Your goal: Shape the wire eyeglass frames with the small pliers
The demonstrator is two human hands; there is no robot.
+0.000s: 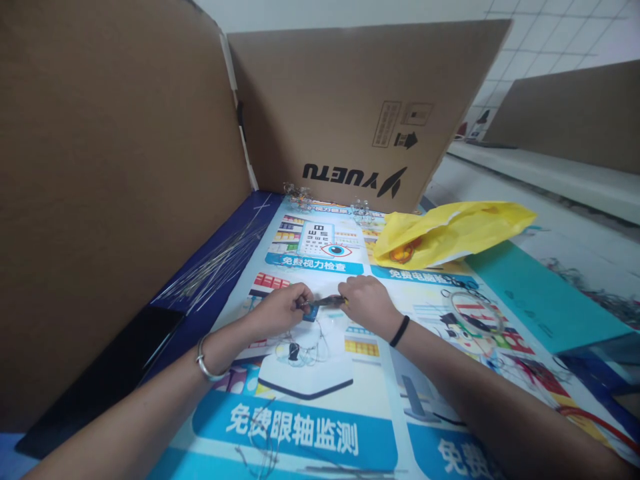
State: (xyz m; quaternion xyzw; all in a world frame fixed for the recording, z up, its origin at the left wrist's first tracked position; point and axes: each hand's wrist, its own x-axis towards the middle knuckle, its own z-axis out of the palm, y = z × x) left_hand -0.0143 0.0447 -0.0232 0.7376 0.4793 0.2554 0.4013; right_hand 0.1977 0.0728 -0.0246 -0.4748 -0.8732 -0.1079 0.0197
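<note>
My right hand (365, 303) is closed around the handles of small pliers (327, 302), whose jaws point left. Their tip meets the fingers of my left hand (283, 308), which pinch something thin, perhaps wire, too small to make out. Just below both hands, thin looped wire (317, 343) lies on the printed poster sheet (370, 400), with a small dark piece (294, 351) beside it.
Cardboard panels (280, 87) stand behind and at the left. Straight wires (215, 267) and a black flat object (115, 373) lie left. A yellow bag (460, 230), a wire coil (475, 313) and a teal sheet (545, 300) are at the right.
</note>
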